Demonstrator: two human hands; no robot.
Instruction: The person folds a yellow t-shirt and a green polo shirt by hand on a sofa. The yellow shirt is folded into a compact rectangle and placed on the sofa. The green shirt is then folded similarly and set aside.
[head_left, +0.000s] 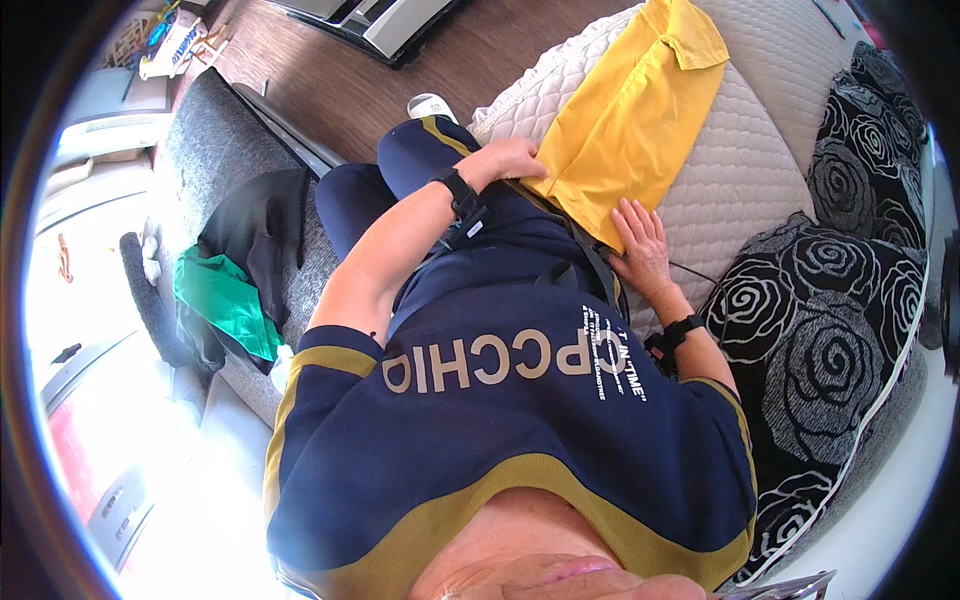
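Observation:
A yellow garment (630, 112) lies folded lengthwise on a white quilted bed cover, a collar-like flap at its far end and its near end at my lap. My left hand (510, 160) has its fingers curled on the garment's near left corner, pinching the fabric. My right hand (641, 244) rests at the near right corner with its fingers spread on the cloth's edge and no visible grip. Both wrists wear black straps, and a dark cable runs near the right wrist.
The quilted bed cover (757, 165) reaches beneath a black rose-patterned cloth (817, 330) on the right. At left, a green cloth (225, 296) and black clothing (259, 217) lie on grey upholstery (206, 142). A white slipper (431, 107) is on the wooden floor (337, 82).

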